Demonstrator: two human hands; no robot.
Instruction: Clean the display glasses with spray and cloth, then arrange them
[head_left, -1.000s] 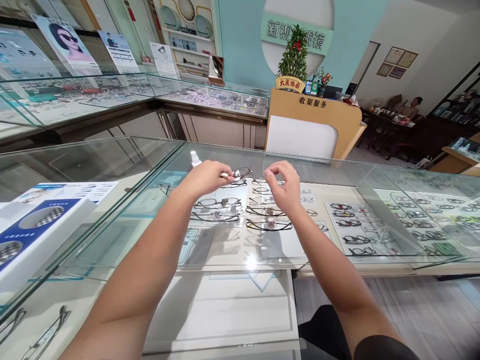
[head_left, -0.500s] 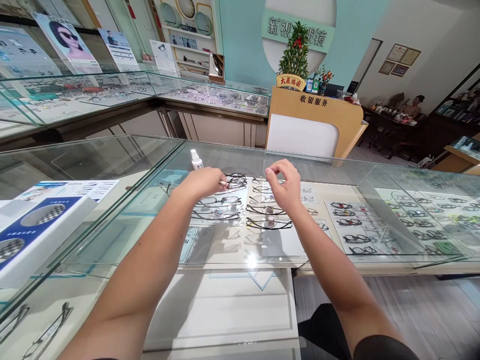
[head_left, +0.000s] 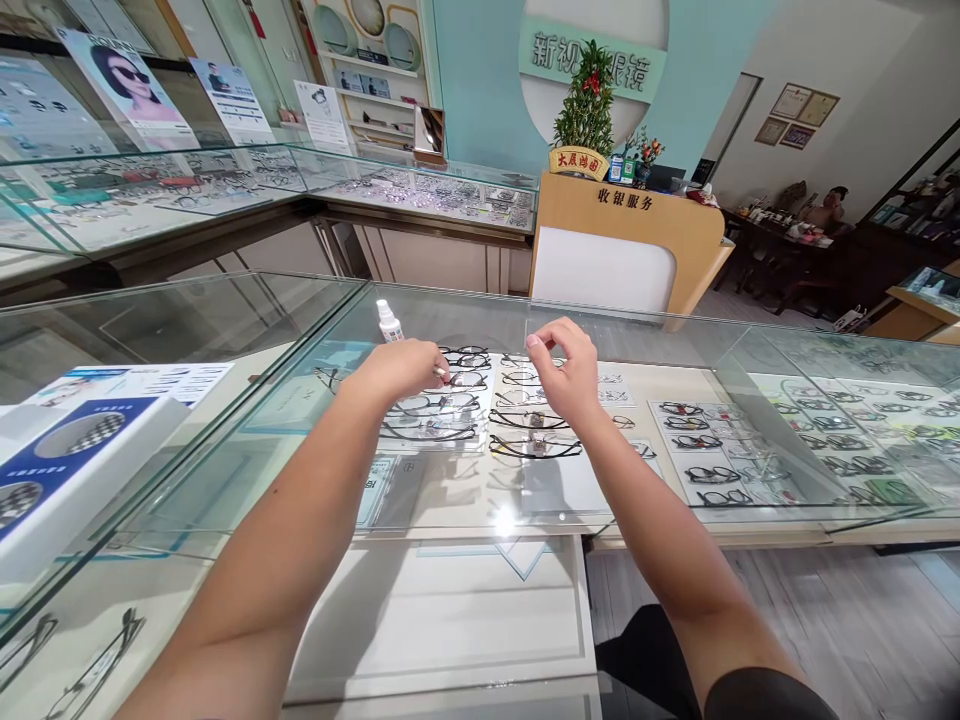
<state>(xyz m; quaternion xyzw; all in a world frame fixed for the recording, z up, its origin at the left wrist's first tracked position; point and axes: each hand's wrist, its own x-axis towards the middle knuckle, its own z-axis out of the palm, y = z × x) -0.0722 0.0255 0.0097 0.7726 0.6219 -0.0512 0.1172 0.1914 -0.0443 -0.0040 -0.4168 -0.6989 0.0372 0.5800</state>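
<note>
Glass showcase (head_left: 454,512): left hand (head_left: 409,368) pinches dark-rimmed clear glasses (head_left: 469,380), right hand (head_left: 568,370) loosely curled.

A turquoise wall (head_left: 480,90) stands behind a wooden counter (head_left: 637,222); the plank floor (head_left: 787,605) is grey.

left hand (head_left: 409,368) beside eyeglasses (head_left: 470,380) | right hand (head_left: 568,368) curled | white bottle (head_left: 389,322)

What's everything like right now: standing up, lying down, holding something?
Left hand: pinching a small pale thing, too small to name
Right hand: fingers curled; can't tell if it holds anything
White bottle: standing up
Eyeglasses in front: laid out in rows
Blue-and-white box: lying down
Leafy plant: standing up
Sunglasses poster: propped up
</note>
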